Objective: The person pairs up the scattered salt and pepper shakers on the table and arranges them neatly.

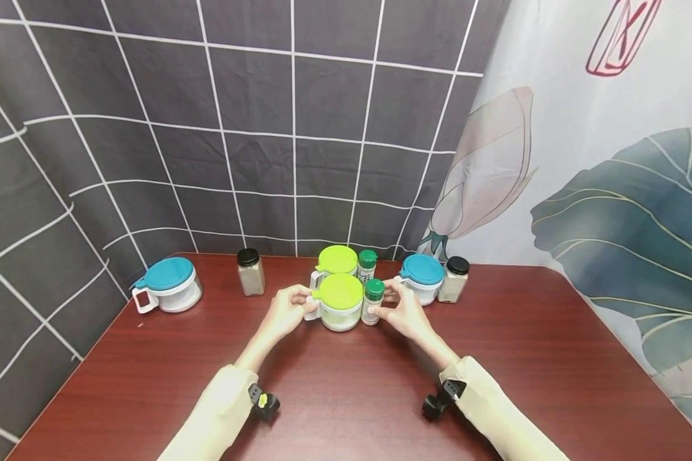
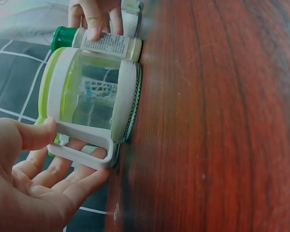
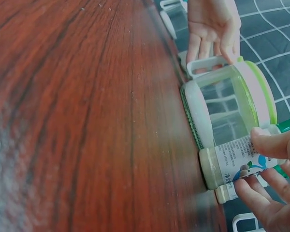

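Note:
In the head view a clear jar with a lime-green lid (image 1: 339, 294) stands on the table. My left hand (image 1: 286, 314) is at its white handle (image 2: 79, 162); the left wrist view shows thumb and fingers around that handle. Right beside the jar is a seasoning shaker (image 1: 372, 304) with a green cap and a printed label. My right hand (image 1: 406, 314) pinches this shaker between thumb and fingers. Directly behind are another lime-lidded jar (image 1: 337, 257) and a second green-capped shaker (image 1: 367, 261), both partly hidden by the front pair.
Right of the right hand stand a blue-lidded jar (image 1: 422, 275) and a black-capped bottle (image 1: 453, 280). Toward the left are another black-capped bottle (image 1: 251, 275) and a blue-lidded jar (image 1: 168, 285). A grid-patterned cloth (image 1: 254, 160) hangs behind the reddish-brown table (image 1: 334, 397).

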### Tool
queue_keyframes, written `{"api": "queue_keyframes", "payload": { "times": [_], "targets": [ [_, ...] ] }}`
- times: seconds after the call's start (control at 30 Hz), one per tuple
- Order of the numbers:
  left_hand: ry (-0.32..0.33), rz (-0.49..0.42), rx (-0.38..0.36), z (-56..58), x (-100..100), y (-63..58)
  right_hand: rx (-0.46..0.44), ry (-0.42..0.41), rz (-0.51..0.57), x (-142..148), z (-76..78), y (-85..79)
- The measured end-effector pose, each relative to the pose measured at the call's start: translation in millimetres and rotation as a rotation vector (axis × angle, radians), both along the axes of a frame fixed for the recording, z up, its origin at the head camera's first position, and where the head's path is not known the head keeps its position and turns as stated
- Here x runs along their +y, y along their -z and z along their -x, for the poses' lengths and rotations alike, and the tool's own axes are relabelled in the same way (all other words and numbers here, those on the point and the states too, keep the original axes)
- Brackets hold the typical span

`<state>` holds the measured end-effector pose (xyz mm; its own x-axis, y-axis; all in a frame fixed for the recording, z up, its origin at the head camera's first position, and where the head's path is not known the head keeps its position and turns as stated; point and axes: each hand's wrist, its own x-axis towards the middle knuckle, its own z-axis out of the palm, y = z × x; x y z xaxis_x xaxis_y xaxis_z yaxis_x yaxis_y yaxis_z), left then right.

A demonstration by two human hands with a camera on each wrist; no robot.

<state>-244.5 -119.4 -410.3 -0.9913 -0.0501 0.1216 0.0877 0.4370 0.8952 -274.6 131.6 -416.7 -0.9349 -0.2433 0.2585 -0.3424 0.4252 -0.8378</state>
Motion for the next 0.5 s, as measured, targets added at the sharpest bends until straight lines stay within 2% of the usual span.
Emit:
{"api": "queue_keyframes", "payload": {
  "times": [0.5],
  "targets": [
    [0.012,-0.022,-0.004,-1.0,0.2,-2.0,-0.009,0.008,-0.010,-1.5,-1.4,-2.7]
  ]
}}
